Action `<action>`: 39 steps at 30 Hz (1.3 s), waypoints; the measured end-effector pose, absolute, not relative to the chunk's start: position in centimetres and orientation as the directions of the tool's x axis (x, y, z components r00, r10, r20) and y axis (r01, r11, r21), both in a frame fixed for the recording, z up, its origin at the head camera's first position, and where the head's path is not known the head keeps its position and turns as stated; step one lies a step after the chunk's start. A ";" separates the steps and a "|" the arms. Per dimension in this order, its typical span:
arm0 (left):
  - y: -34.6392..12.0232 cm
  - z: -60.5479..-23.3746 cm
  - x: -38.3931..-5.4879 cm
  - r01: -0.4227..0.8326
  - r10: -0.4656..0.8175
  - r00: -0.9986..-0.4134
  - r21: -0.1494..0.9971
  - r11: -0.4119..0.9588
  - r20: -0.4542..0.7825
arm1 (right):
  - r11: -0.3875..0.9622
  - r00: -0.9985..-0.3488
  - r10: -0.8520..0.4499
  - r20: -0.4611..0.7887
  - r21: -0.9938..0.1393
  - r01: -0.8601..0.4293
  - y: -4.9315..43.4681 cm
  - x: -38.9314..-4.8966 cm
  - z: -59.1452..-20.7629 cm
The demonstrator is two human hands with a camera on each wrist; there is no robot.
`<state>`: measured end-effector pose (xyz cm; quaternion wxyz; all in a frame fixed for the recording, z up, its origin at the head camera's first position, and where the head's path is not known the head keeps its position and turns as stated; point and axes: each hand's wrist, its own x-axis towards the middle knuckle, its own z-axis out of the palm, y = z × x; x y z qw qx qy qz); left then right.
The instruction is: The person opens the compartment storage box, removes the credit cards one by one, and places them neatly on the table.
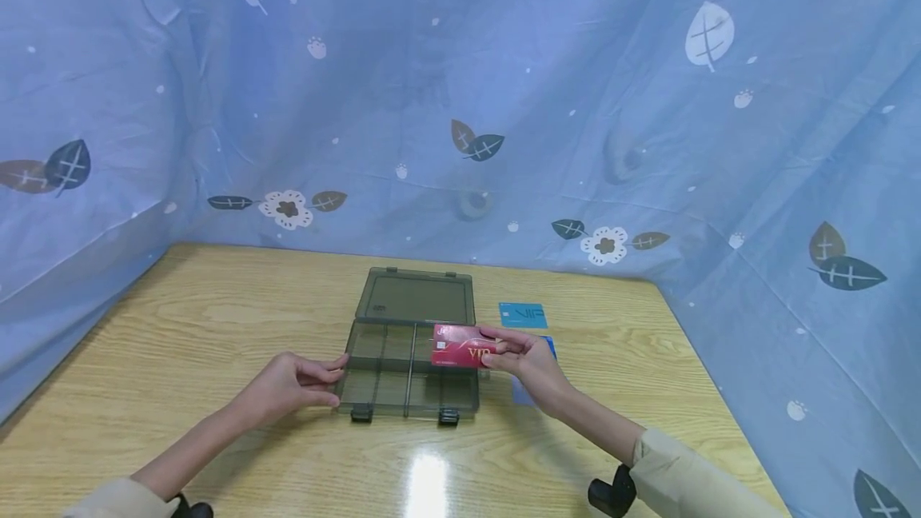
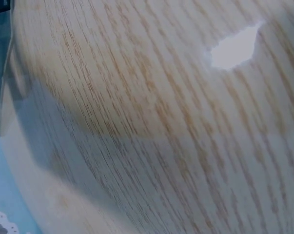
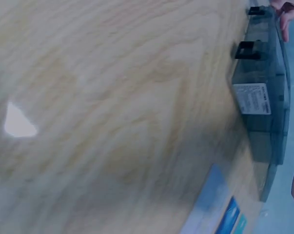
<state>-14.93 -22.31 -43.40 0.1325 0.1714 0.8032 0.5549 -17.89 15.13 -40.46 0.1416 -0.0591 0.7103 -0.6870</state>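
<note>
A red card (image 1: 460, 346) marked VIP is pinched between the thumb and fingers of my right hand (image 1: 536, 366). It is held over the right-hand compartments of a smoky see-through plastic storage box (image 1: 392, 381). The box's lid (image 1: 416, 298) lies folded back, away from me. At the box's left edge, my left hand (image 1: 295, 384) grips the side wall with thumb and fingers. In the right wrist view, a white label (image 3: 252, 99) shows on the box's outer side, and the left hand (image 3: 285, 17) appears at its far end.
To the right of the box lie a teal card (image 1: 523, 315), a blue card (image 1: 550, 344) and a pale card (image 1: 521, 392), the last two partly covered by my right hand. A blue leaf-print cloth (image 1: 403, 86) encloses the wooden table (image 1: 245, 302) at the back and sides.
</note>
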 end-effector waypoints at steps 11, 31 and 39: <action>-22.3 -43.4 -14.9 0.123 0.420 -0.907 0.937 0.327 -0.027 | -0.001 -0.945 -0.293 -0.146 -0.988 0.153 17.7 -15.6 -41.0; -22.3 -43.4 -14.9 0.107 0.420 -0.907 0.944 0.311 -0.035 | -0.028 -0.938 -0.310 -0.156 -0.985 0.173 22.1 -12.0 -43.1; -22.2 -43.4 -14.9 0.115 0.412 -0.910 0.937 0.330 -0.034 | 0.028 -0.932 -0.295 -0.211 -0.977 0.212 24.3 -10.7 -44.1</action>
